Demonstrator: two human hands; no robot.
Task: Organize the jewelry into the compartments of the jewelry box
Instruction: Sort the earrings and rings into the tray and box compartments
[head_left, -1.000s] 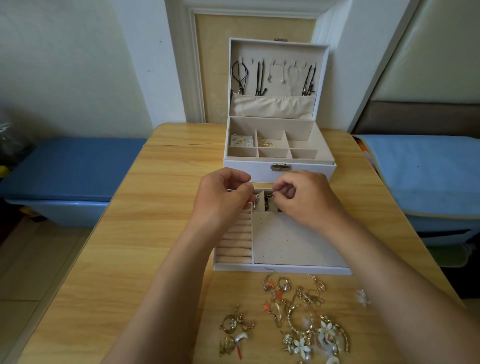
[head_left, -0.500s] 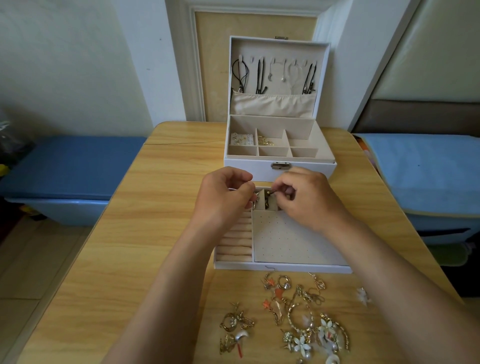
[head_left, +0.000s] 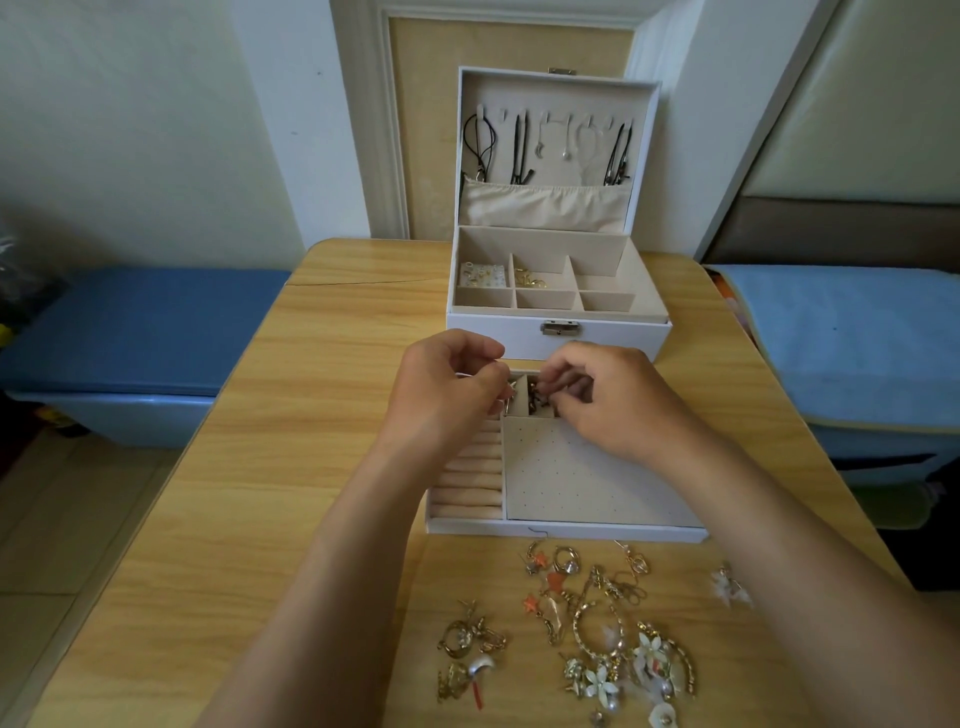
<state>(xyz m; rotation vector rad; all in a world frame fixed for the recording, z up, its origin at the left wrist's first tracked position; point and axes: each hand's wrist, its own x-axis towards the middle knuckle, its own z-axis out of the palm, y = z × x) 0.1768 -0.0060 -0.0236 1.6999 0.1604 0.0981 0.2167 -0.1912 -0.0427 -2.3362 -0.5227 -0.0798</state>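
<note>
A pale wood-grain surface carries a white rectangular jewelry box, its lid upright with dark cord necklaces hanging inside. Just in front, its white pulled-out drawer shows cream ring rolls and a dotted earring panel. Over the drawer's small rear compartments, the left hand and right hand each pinch a small metal piece with curled fingers. A scatter of gold and floral earrings lies on the surface nearest the person.
</note>
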